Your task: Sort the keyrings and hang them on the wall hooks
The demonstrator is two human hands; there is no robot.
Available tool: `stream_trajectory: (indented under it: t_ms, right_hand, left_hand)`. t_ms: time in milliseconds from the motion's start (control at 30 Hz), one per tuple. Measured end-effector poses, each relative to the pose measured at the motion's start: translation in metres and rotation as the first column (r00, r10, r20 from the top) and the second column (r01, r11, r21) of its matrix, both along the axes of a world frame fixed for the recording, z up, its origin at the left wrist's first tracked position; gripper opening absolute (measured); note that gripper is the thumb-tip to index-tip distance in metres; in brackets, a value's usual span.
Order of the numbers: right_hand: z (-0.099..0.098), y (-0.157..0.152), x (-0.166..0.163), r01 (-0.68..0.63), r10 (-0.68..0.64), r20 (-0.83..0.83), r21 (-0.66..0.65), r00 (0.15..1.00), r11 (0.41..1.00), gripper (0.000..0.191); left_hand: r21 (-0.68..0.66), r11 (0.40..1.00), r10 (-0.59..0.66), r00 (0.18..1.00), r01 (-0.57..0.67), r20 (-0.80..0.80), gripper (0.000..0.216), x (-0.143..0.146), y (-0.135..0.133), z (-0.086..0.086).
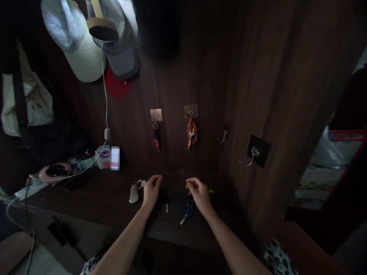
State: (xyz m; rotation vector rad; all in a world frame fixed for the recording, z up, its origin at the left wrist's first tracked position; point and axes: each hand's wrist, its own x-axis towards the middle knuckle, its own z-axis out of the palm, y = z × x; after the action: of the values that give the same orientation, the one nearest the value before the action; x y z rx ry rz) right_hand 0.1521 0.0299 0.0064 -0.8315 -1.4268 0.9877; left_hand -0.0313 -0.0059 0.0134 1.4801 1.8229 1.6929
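Over a dark wooden shelf, my left hand (pixel 151 191) is closed, thumb and fingers pinched together. My right hand (pixel 198 192) is pinched the same way, a short gap away. Whatever is between the fingers of either hand is too small or dark to make out. Left of my left hand lies a silvery key fob (pixel 133 193) with a ring. Between my hands rests a key (pixel 166 206) with a dark head. Just below my right hand is a blue-headed key (pixel 186 212) on a ring. Small thin metal pieces (pixel 182 173) lie behind, nearest my right fingertips.
On the back panel hang a small bunch of keys (pixel 156 137) and a red-corded bunch of keys (pixel 191 133). Two hooks (pixel 225 133) are on the right side. Caps (pixel 86 57), a white cable (pixel 105 95) and a lit screen (pixel 115 157) are at left.
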Motion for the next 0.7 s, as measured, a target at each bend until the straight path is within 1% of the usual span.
stream_trajectory:
  t_ms: [133,267,533,700]
  right_hand:
    - [-0.001,0.000,0.001,0.010,-0.010,0.017,0.005,1.000,1.000,0.023]
    - [0.001,-0.001,0.000,0.018,-0.018,0.030,0.015,0.999,1.000,0.023]
    - [0.000,-0.003,0.002,0.029,-0.031,0.070,0.029,0.997,0.999,0.021]
    - [-0.002,-0.004,0.003,0.030,-0.034,0.087,0.043,0.996,0.999,0.021]
  left_hand:
    - [-0.018,0.999,0.031,0.997,-0.032,-0.077,0.027,-0.002,-0.013,0.000]
    - [-0.024,0.998,0.051,0.992,-0.054,-0.115,0.025,-0.008,-0.022,-0.002]
    - [0.013,0.991,0.131,0.991,-0.131,-0.024,0.027,-0.018,-0.024,-0.005]
    - [-0.024,0.995,0.096,0.993,-0.098,-0.062,0.029,-0.019,-0.022,-0.007]
